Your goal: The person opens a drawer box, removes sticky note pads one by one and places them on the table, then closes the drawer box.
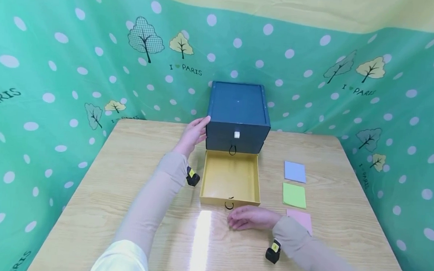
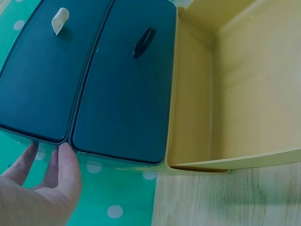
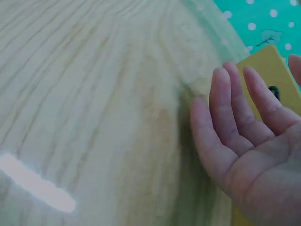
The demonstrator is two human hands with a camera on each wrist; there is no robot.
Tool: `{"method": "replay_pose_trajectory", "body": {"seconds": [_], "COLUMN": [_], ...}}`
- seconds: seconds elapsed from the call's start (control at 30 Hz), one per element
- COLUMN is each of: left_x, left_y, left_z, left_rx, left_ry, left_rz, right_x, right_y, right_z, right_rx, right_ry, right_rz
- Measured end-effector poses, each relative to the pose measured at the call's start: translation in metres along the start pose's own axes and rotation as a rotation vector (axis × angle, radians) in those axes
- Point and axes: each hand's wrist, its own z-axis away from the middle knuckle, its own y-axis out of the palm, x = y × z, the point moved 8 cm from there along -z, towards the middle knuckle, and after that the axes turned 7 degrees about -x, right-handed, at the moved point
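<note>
A dark blue drawer cabinet (image 1: 238, 104) stands at the back of the table, two blue drawer fronts above a yellow bottom drawer (image 1: 213, 201) that is pulled far out. Nothing lies in the yellow drawer. My left hand (image 1: 193, 135) touches the cabinet's left side near the upper front edge; in the left wrist view its fingertips (image 2: 67, 153) meet the side by the seam between the blue fronts. Just in front of the yellow drawer hovers my right hand (image 1: 252, 218), its fingers loosely bent and holding nothing. A black loop pull (image 1: 229, 205) sits on the drawer front beside it.
On the right of the table (image 1: 126, 180) lie a blue paper pad (image 1: 295, 172), a green pad (image 1: 294, 195) and a pink pad (image 1: 301, 219), the last partly behind my right wrist. The upper blue front has a white pull (image 1: 237, 134). A green dotted curtain (image 1: 58, 78) surrounds the table.
</note>
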Motion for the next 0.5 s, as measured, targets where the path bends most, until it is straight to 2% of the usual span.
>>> {"method": "replay_pose_trajectory", "body": {"seconds": [0.27,0.5], "left_x": [0.002,0.001], "left_y": [0.0,0.0], "left_z": [0.0,0.001], "left_rx": [-0.015,-0.022], "left_ry": [-0.005,-0.005], "left_rz": [0.007,0.016], "right_x": [-0.007,-0.01], "right_y": [-0.004,-0.001], "right_z": [-0.007,-0.012], "right_rx": [-0.032,-0.015], "right_ry": [-0.013,0.009], "right_rz": [-0.12,-0.223]}}
